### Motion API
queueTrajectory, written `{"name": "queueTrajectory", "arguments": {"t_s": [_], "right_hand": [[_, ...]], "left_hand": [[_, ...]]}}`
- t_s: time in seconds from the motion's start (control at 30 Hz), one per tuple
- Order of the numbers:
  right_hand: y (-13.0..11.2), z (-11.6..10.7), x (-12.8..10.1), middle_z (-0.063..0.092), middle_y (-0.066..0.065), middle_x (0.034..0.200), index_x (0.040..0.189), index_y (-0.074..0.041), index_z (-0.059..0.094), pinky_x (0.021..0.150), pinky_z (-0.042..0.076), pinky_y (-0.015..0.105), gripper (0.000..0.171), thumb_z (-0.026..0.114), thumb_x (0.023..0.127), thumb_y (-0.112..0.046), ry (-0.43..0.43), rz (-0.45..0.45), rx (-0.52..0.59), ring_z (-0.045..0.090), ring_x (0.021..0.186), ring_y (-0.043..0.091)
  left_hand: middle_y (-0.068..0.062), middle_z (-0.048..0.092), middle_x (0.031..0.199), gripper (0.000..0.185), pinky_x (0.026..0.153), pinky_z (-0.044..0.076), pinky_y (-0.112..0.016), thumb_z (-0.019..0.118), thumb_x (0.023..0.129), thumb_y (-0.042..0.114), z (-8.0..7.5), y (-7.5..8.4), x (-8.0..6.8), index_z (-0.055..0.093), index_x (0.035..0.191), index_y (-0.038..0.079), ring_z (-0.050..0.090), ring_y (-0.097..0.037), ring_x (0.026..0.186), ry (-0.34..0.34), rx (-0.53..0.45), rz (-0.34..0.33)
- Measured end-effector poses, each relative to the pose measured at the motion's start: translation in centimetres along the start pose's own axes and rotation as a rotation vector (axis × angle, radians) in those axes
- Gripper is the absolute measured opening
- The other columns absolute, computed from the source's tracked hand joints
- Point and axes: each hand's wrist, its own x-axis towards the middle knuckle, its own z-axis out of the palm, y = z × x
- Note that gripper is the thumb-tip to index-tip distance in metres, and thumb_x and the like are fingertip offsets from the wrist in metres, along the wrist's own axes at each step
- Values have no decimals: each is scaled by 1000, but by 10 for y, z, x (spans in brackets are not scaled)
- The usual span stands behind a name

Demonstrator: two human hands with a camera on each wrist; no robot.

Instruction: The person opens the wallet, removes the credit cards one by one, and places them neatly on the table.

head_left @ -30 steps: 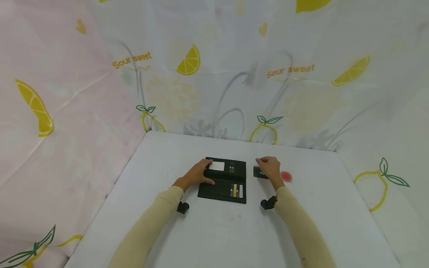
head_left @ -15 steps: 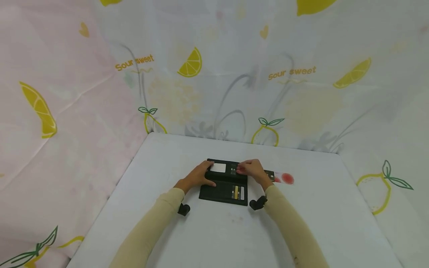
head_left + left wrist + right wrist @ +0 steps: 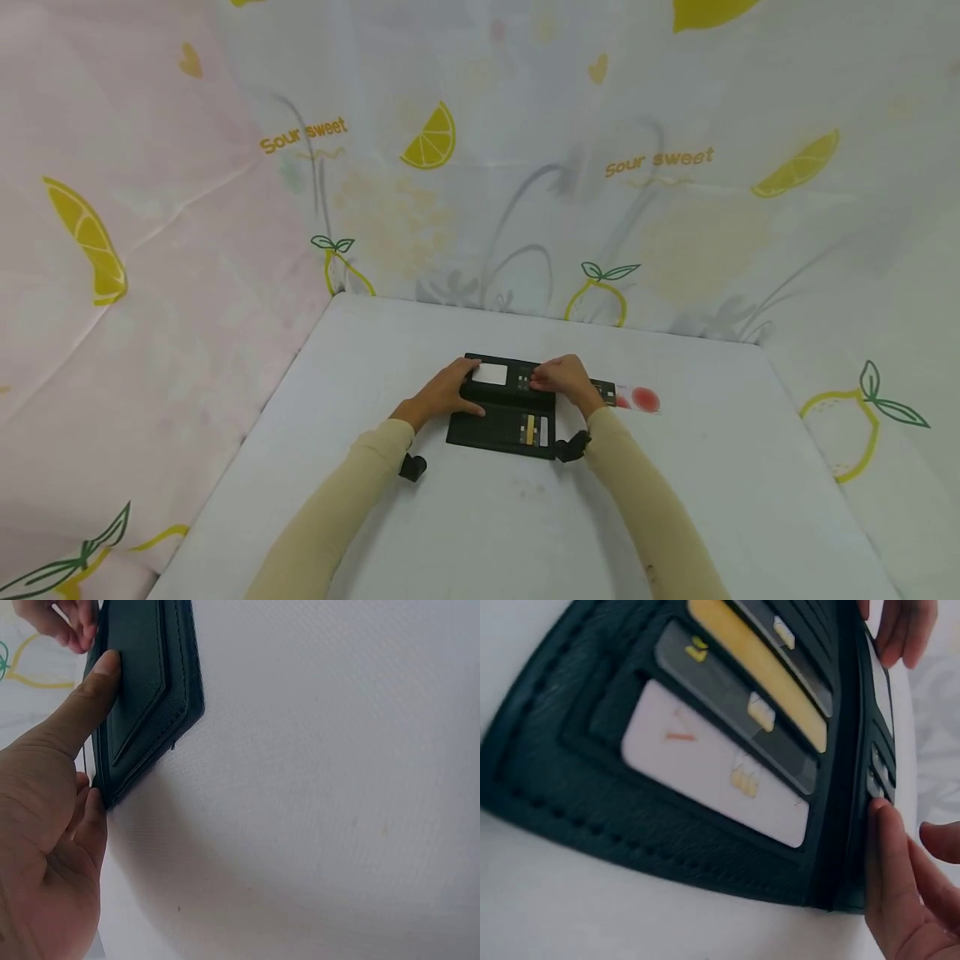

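Wallet [image 3: 493, 432] lies unfolded, left hand [image 3: 441, 389] gripping its edge, right hand [image 3: 566, 378], fingers straight, touching a card [image 3: 874, 783].

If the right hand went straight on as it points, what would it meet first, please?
Probably the cards in the far panel of the wallet, right at its fingers; whether they touch is unclear.

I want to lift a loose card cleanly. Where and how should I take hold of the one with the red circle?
Probably its right end, coming from the head view's right: the red-circle card lies flat on the table, a dark card meets its left end, and the right hand is farther left. Pinch its near and far edges.
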Motion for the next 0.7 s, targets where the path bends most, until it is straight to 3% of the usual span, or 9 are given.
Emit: {"name": "queueTrajectory", "arguments": {"t_s": [0.17, 0.43, 0.7], "right_hand": [[-4, 0, 1, 69, 18, 89, 114, 19, 61, 70, 61, 27, 26, 61, 91, 5, 22, 47, -18, 69, 71, 17], [-9, 3, 2, 67, 18, 98, 115, 17, 61, 72, 61, 27, 26, 62, 92, 5, -41, 78, 9, 68, 76, 16], [-14, 5, 0, 66, 12, 86, 112, 17, 61, 63, 59, 22, 22, 59, 94, 5, -51, 87, -27, 66, 70, 14]], "left_hand": [[-13, 40, 147, 101, 108, 42, -34, 88, 71, 36, 2, -1, 2, 34, 149, 3, 50, -26, 126, -8, -9, 1], [-12, 41, 146, 102, 108, 43, -33, 89, 70, 36, 0, -4, 0, 35, 149, 3, 51, -26, 125, 3, 0, -8], [-13, 41, 146, 102, 107, 43, -33, 89, 69, 37, 0, -6, 2, 35, 149, 3, 51, -26, 124, -5, -4, 7]]}}
